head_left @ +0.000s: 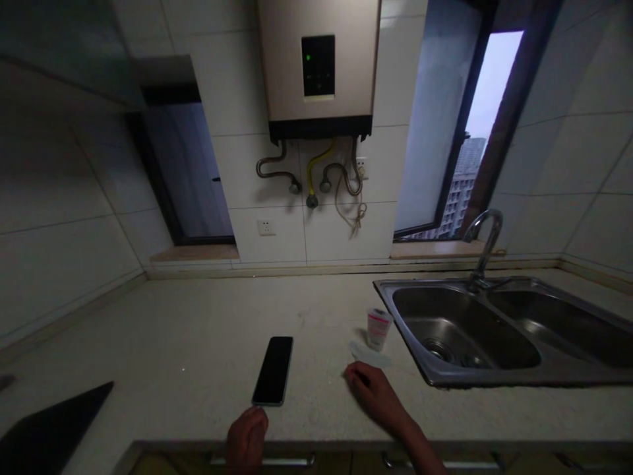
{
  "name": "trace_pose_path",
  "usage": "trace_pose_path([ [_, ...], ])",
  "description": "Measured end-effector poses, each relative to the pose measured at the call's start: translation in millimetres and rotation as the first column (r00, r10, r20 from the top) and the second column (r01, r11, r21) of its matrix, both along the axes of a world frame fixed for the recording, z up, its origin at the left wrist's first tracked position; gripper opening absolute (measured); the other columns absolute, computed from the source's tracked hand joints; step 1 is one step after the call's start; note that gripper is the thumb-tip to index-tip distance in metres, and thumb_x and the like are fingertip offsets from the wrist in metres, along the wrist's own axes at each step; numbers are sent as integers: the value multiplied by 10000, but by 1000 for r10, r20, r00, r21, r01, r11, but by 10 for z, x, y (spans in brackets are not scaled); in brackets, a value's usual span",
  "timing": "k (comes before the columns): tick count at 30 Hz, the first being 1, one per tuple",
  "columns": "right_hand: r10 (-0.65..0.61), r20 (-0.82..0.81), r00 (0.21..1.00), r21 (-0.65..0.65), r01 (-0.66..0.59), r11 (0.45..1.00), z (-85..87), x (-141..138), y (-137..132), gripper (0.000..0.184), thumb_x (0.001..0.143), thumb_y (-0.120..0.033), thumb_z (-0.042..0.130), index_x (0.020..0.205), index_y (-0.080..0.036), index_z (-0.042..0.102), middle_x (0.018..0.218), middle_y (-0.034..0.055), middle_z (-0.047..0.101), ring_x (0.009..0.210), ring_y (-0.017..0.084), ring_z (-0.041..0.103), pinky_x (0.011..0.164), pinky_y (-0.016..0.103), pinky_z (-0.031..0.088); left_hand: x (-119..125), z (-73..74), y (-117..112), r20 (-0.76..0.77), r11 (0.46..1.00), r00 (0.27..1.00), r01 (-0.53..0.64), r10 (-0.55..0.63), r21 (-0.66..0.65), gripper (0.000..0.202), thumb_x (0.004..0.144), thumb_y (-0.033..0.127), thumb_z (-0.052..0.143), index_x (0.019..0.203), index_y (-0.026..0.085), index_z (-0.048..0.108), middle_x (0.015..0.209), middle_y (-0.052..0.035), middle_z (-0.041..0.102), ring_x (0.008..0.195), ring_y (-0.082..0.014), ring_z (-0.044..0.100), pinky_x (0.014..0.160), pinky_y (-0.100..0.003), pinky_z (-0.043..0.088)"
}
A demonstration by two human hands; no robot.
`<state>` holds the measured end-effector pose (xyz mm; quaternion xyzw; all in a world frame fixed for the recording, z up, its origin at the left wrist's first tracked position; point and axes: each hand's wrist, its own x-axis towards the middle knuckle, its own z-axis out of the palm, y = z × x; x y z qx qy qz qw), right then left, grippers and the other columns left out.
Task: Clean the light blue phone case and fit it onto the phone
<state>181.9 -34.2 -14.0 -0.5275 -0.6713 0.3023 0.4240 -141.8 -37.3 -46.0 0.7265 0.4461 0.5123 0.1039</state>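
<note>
My left hand (247, 434) is curled into a loose fist at the counter's front edge, just below a smartphone (273, 371). The phone lies flat with its dark screen up, and no object shows in that fist. To the right, my right hand (370, 390) rests by the counter with its fingers curled in, and nothing shows between them. Beyond it stands a small clear plastic cup (378, 328) with a pink band and white print. A flat, translucent whitish patch (370, 355), whose kind I cannot make out, lies between that hand and the cup.
A double steel sink (420, 369) with a curved faucet (487, 244) is set in the counter at right. A dark flat object (54, 422) lies at the left front. On the wall hangs a water heater (287, 72) with pipes (312, 175), between two windows.
</note>
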Motion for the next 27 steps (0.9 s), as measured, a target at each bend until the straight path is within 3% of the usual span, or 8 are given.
trace_pose_path([
  [4,23,-4,1000,11,-23,1000,7,13,-2,337,970,-407,453,929,-138,654,875,55,648,836,176,583,764,271,420,52,144,-26,-29,993,999,41,-38,107,351,882,101,319,540,146,383,504,-21,405,451,-92,406,441,-190,300],
  [10,30,24,999,-6,-30,1000,38,21,7,303,959,-376,465,927,-144,658,879,49,651,828,174,585,762,277,419,91,285,-71,-21,991,998,56,-54,122,308,844,91,349,542,144,369,511,-10,396,458,-87,407,451,-187,303],
  [15,33,-21,999,-2,-33,999,132,15,-51,336,945,-402,458,902,-128,648,858,66,642,819,180,573,756,290,420,77,246,-97,102,995,993,73,-66,-67,299,823,201,380,530,146,410,509,-14,401,472,-99,400,467,-205,302],
  [18,18,-82,996,-30,-21,999,122,23,-51,371,929,-437,469,919,-120,662,884,85,651,833,189,577,762,303,430,70,288,-156,211,961,977,78,-22,-264,302,764,319,452,515,148,467,503,-22,423,477,-111,401,466,-220,307],
  [20,5,-145,989,-51,-12,999,122,49,-39,398,898,-467,496,914,-109,668,875,100,650,806,190,573,730,305,441,55,437,-232,350,903,933,76,85,-423,308,714,406,522,547,147,528,495,-16,427,455,-109,375,445,-226,303],
  [22,6,-210,978,-62,-19,998,202,89,-46,418,869,-489,528,903,-98,672,826,104,641,729,173,556,658,291,444,25,707,-343,471,854,849,48,238,-518,343,704,485,580,666,145,609,429,20,348,412,-105,325,418,-219,278],
  [23,19,-229,973,-62,-34,998,292,112,-68,421,859,-496,554,906,-96,677,804,101,639,683,158,545,617,277,439,1,877,-411,485,852,826,11,287,-524,332,684,474,631,708,142,630,465,12,406,438,-106,371,432,-217,310],
  [27,7,-255,967,133,28,991,1001,201,-361,249,874,-398,655,932,-162,710,782,69,640,635,121,557,549,227,434,-177,1531,-718,550,921,745,-240,378,-307,388,611,493,736,743,137,654,770,-71,637,621,-153,562,537,-267,468],
])
